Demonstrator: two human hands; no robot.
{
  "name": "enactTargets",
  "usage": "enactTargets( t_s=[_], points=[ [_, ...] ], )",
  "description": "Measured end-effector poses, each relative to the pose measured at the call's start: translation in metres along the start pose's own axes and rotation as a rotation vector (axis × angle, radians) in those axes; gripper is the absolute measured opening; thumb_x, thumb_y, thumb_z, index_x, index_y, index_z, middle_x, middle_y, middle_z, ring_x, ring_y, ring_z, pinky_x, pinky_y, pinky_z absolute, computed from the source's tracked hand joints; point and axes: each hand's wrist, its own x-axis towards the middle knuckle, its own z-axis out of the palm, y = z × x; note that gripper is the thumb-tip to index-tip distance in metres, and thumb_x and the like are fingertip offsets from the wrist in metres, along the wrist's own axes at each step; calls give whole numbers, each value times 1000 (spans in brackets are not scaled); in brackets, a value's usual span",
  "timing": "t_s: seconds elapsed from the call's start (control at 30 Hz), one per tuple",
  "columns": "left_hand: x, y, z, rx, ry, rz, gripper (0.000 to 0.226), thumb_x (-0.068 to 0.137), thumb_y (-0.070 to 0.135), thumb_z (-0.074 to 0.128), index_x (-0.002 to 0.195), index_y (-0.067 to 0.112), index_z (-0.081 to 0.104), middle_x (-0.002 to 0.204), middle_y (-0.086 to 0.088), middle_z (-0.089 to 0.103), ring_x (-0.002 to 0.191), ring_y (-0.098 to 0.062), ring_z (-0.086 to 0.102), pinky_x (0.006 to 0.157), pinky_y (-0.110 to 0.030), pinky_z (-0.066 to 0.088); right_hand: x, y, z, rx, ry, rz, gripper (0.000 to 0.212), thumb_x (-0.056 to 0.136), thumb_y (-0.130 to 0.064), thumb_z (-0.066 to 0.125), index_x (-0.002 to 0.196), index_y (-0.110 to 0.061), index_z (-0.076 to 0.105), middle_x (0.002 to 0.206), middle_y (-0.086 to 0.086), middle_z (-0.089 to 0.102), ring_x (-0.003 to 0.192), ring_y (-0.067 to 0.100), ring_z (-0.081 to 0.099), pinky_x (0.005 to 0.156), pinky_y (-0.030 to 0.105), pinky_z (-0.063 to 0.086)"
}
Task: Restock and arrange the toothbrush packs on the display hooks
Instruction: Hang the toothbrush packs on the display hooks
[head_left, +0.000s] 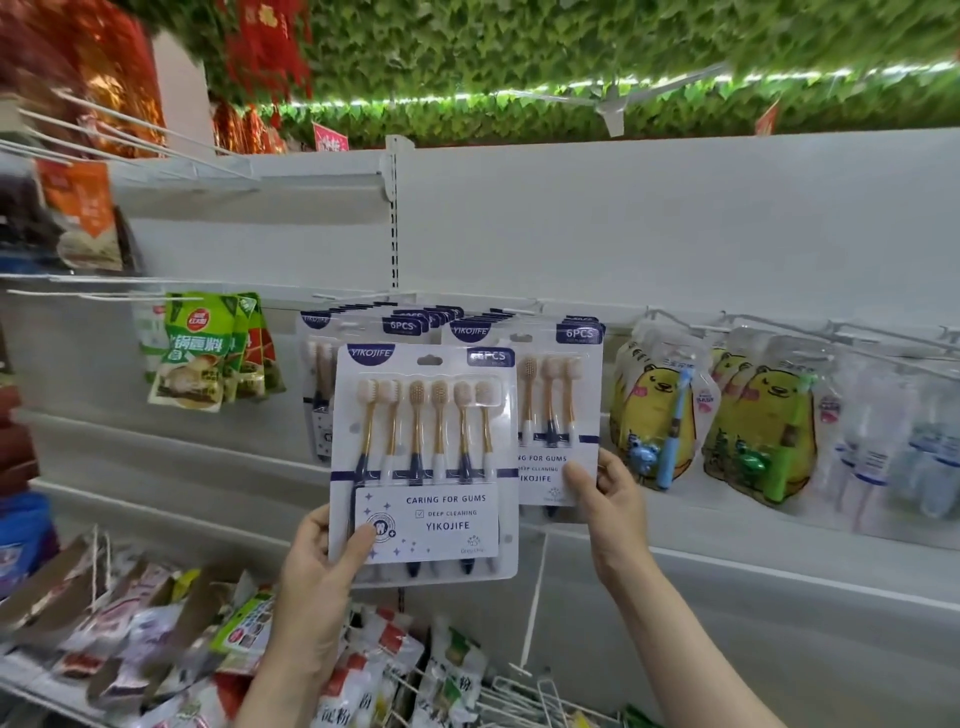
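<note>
My left hand (319, 564) grips the lower left corner of a white six-piece toothbrush pack (426, 457), thumb on its front label, holding it upright in front of the display. Behind it, two rows of the same packs hang on hooks: a left row (332, 332) and a right row (558, 395). My right hand (605, 499) pinches the bottom right edge of the front pack in the right row. The held pack's hang hole sits below the hook level.
Green seasoning pouches (200, 353) hang to the left. Yellow bear children's toothbrush packs (660, 415) and clear packs (872, 431) hang to the right. A wire basket of snack packets (171, 639) lies below. White wire hooks (779, 325) stick out from the back panel.
</note>
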Motion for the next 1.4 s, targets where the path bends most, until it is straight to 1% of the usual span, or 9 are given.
enactTargets(
  t_s=[0.13, 0.57, 0.77, 0.87, 0.93, 1.03, 1.17, 1.3, 1.4],
  points=[
    [3, -1, 4, -1, -1, 9, 27, 84, 11, 68, 107, 23, 60, 104, -7, 73, 100, -26, 68, 95, -49, 50, 11, 0, 0, 0, 6, 13, 32, 91, -10, 70, 122, -12, 61, 107, 7, 76, 98, 21, 73, 75, 27, 59],
    [17, -8, -15, 2, -39, -23, 49, 71, 28, 70, 118, 19, 59, 109, -9, 73, 103, -28, 68, 97, -56, 49, 18, 17, 8, -25, 71, 35, 37, 89, -16, 73, 123, -8, 63, 110, 5, 75, 102, 18, 71, 73, 19, 56],
    [34, -14, -27, -15, -92, -15, 35, 80, 18, 70, 114, 18, 59, 105, -8, 74, 103, -29, 69, 97, -51, 51, 4, 12, 18, -108, 252, 5, 43, 84, -18, 79, 122, -12, 59, 116, 5, 69, 101, 10, 66, 77, 15, 53],
    [44, -13, -32, -16, -125, -15, 42, 73, 28, 72, 112, 22, 60, 104, -6, 75, 101, -25, 69, 96, -49, 51, -7, -2, 31, -282, 415, -99, 53, 85, -27, 79, 130, -17, 54, 126, 1, 61, 116, 15, 58, 97, 23, 46],
    [51, -10, -35, -23, -144, -12, 41, 71, 29, 72, 110, 24, 60, 100, -3, 76, 99, -23, 70, 93, -45, 51, -17, -15, 47, -438, 510, -257, 52, 87, -32, 76, 132, -19, 52, 129, -2, 56, 120, 12, 52, 101, 25, 41],
    [62, -8, -41, -41, -171, -13, 39, 72, 26, 71, 110, 24, 60, 99, -1, 76, 98, -21, 70, 89, -39, 51, -25, -39, 89, -427, 356, -345, 43, 89, -29, 74, 126, -21, 55, 118, -6, 61, 107, 6, 58, 93, 18, 46],
    [77, -8, -53, -67, -196, -2, 39, 76, 24, 71, 113, 24, 59, 103, -3, 75, 101, -21, 70, 92, -39, 50, -15, -50, 146, -322, 42, -150, 47, 87, -41, 75, 125, -21, 58, 111, -9, 68, 102, 1, 64, 85, 16, 52],
    [94, -8, -66, -120, -176, 17, 28, 89, 9, 64, 115, 19, 58, 102, -4, 75, 96, -14, 70, 83, -27, 51, -4, -48, 186, -295, -10, -109, 43, 85, -44, 77, 119, -21, 65, 103, -5, 75, 95, 8, 71, 89, 33, 59],
    [108, -6, -74, -154, -178, 24, 26, 91, 9, 62, 116, 16, 58, 102, -2, 76, 91, -8, 71, 72, -17, 54, 2, -50, 207, -284, -8, -134, 35, 87, -39, 77, 115, -21, 65, 102, -4, 75, 94, 9, 71, 88, 33, 58]
  ],
)
